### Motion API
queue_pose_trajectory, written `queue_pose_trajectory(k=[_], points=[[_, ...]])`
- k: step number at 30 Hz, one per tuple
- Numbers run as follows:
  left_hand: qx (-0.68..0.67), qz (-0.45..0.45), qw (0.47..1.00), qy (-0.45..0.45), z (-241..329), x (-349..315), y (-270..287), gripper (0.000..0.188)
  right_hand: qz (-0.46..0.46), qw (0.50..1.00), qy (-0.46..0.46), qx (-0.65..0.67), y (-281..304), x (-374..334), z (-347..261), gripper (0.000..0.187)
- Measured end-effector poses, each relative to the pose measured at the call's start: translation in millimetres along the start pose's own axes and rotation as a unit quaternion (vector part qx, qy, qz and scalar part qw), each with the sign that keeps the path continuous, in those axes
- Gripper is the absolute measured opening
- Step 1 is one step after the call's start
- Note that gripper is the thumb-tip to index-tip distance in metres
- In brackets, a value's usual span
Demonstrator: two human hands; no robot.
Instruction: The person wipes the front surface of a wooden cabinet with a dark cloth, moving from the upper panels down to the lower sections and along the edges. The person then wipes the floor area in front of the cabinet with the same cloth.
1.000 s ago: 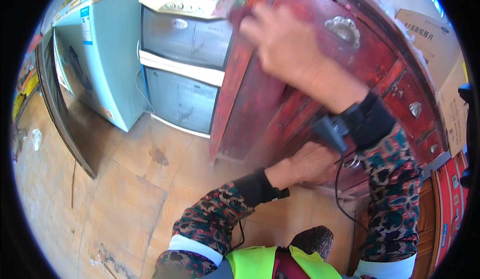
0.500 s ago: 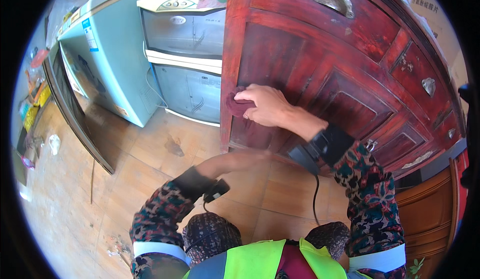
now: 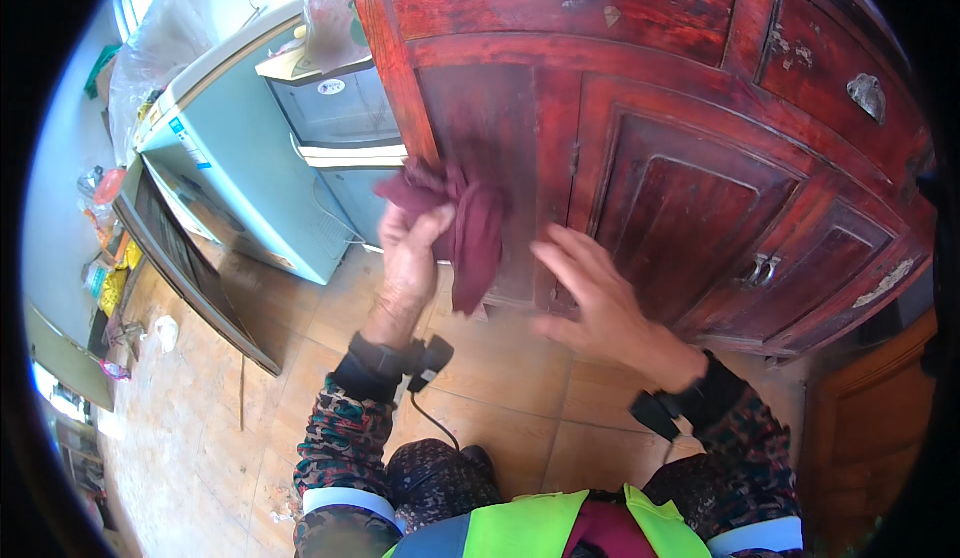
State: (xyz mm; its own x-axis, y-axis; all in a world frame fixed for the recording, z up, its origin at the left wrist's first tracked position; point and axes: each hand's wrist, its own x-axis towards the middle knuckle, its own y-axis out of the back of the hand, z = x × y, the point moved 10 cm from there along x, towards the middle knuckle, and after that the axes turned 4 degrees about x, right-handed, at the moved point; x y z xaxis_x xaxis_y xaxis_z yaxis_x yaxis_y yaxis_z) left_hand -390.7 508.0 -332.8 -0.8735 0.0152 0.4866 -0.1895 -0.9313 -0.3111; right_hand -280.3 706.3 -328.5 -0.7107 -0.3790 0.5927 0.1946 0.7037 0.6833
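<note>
A limp maroon cloth [image 3: 475,228] hangs from my left hand [image 3: 410,258], pinched between thumb and fingers. It dangles in front of the left side panel of a dark red wooden cabinet [image 3: 560,53]. My right hand [image 3: 600,303] is apart from the cloth, fingers spread, slightly smeared by motion, with nothing in it. Behind that hand are the cabinet's panelled doors [image 3: 700,218], with small metal handles [image 3: 763,270] where they meet. Metal cup pulls, one of them [image 3: 866,98] at the right, sit on the drawers above.
Left of the cabinet stands a grey two-door appliance [image 3: 335,108], beside a pale blue fridge [image 3: 255,173]. A dark curved panel [image 3: 195,263] leans there, near a white scrap [image 3: 166,333] on the tiled floor [image 3: 500,378]. Brown wooden furniture [image 3: 870,428] is at lower right.
The cloth has gone from my right hand, which pressed it on the cabinet, to my left hand. My right hand has drawn back and opened. The view has shifted.
</note>
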Motion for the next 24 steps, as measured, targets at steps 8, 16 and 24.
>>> queue_pose_trajectory(k=[8, 16, 24], points=[[0.512, 0.254, 0.677, -0.464, 74.0, 31.9, -105.1, 0.061, 0.086, 0.983, -0.158, 0.044, 103.7, -143.2, 55.8, 0.051], [0.528, 0.173, 0.695, -0.456, 1.5, -27.3, -114.9, 0.044, 0.138, 0.912, -0.322, 0.213, 130.8, -255.4, 73.3, 0.041], [0.212, 0.229, 0.946, -0.085, -89.3, -47.4, -4.4, 0.036, 0.101, 0.939, -0.277, 0.177, 111.9, -258.6, 66.8, 0.037]])
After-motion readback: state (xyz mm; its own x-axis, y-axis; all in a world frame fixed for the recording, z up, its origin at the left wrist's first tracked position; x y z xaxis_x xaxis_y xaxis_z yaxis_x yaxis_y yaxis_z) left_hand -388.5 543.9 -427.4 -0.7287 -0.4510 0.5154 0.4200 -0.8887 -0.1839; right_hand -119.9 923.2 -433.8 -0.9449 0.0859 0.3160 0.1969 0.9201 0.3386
